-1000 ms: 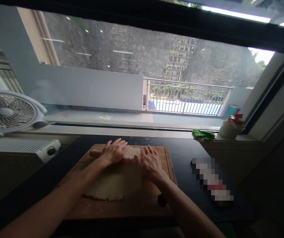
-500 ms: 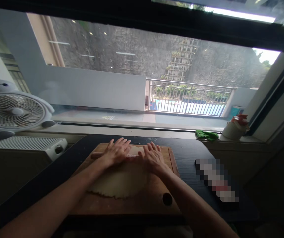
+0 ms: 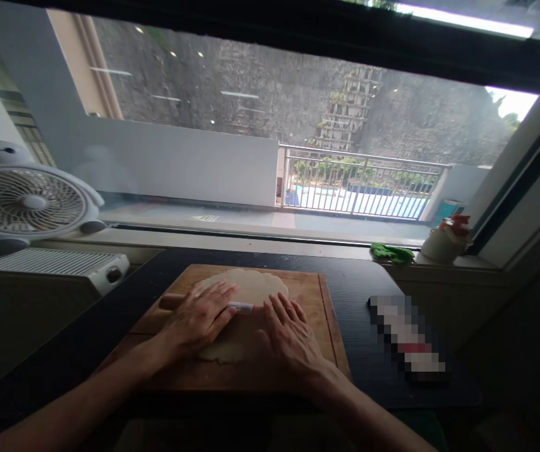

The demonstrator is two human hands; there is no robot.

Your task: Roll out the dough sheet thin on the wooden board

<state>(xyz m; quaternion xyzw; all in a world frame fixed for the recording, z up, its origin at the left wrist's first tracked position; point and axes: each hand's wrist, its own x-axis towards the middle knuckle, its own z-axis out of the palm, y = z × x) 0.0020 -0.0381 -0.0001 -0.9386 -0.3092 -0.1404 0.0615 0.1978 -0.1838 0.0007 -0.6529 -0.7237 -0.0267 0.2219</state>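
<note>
A sheet of pale rolled dough [image 3: 251, 282] with an uneven edge lies on a wooden cutting board [image 3: 307, 285]. Across it runs a wooden rolling pin [image 3: 170, 302], with a pale label showing near its middle. My left hand [image 3: 201, 314] rests flat on top of the pin's left part, fingers stretched out. On the right part lies my right hand [image 3: 291, 329], its fingers also straight and pressing down rather than wrapped round. Both palms and the pin under them are hidden, as is some of the dough beneath my hands.
The board sits on a black table [image 3: 359, 282]. To its right lies a pixelated long object [image 3: 406, 339]. A green cloth [image 3: 392, 253] and a whitish container [image 3: 446, 242] stand on the windowsill. A white fan [image 3: 32, 201] and a white slatted appliance [image 3: 53, 263] are at left.
Both hands and the rolling pin have come back towards me over the dough. More of the dough's far edge now shows beyond the pin. The camera has shifted slightly.
</note>
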